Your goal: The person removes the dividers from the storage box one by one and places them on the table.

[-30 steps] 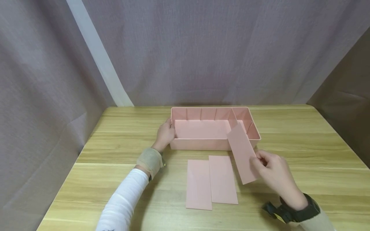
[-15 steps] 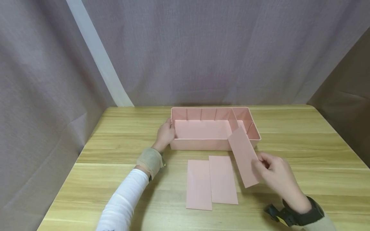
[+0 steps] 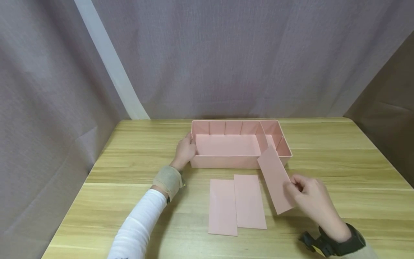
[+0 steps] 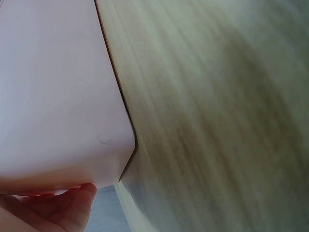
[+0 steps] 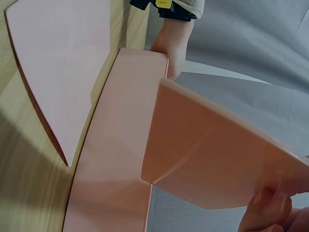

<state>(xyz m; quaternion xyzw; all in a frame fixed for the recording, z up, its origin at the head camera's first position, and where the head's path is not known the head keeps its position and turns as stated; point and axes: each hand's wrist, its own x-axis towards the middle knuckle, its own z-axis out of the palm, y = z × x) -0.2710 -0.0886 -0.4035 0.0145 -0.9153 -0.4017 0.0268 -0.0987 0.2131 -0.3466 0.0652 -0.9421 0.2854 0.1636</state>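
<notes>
A long pink storage box (image 3: 223,162) stands on the table, one divider (image 3: 262,135) upright across it towards the right end. My left hand (image 3: 185,150) holds the box's left end; in the left wrist view its fingers (image 4: 77,205) lie against the end wall. My right hand (image 3: 310,192) pinches a loose pink divider panel (image 3: 275,180) by its right long edge. That panel is tilted, its far end at the box's front rim near the right; in the right wrist view its corner meets the rim. Part of the front wall is hidden behind it.
Two more flat pink panels, a left one (image 3: 222,207) and a right one (image 3: 250,201), lie side by side before the box on the wooden table (image 3: 129,158). A grey curtain (image 3: 207,57) hangs close behind the table.
My right hand has drawn the panel slightly back and to the right, away from the box's inside. The left hand and the box have stayed in place.
</notes>
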